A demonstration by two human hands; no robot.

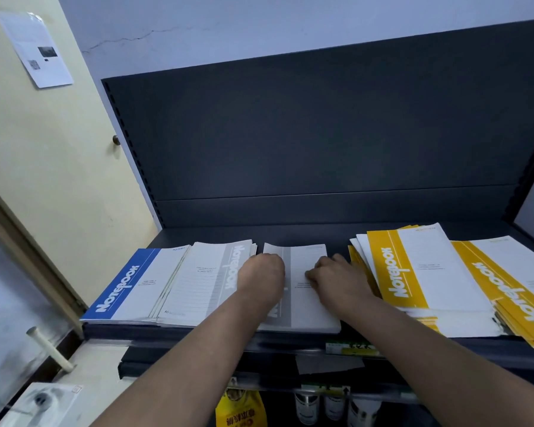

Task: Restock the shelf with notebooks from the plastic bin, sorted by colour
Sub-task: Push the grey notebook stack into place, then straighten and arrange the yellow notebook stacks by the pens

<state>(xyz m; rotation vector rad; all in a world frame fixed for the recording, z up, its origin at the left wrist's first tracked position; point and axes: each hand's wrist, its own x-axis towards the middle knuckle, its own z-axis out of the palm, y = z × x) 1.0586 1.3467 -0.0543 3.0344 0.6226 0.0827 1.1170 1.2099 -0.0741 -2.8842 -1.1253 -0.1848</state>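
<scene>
The grey notebook (305, 303) lies flat on the shelf (290, 234), at the middle of the row, with its near edge at the shelf's front lip. The left hand (261, 278) rests on its left margin, back of the hand up and fingers bent down out of sight, so whether it grips cannot be told. The right hand (336, 280) rests on the cover's right half, with the fingers (312, 277) bent and their tips on the paper; whether it holds an edge cannot be told. Both forearms cross the front lip and cover the notebook's near corners. Just left of it lies a grey stack (210, 282), slightly fanned, and further left a blue notebook (124, 288) at the shelf's end. Just right, close against the right hand, lies a fanned yellow stack (413, 272), partly overlapped at its right by a second yellow stack (512, 291) that overhangs the front lip. A dark back panel (321, 134) stands behind the row. A label (352, 349) sits on the edge below, and a yellow bag (241, 408) lower down
</scene>
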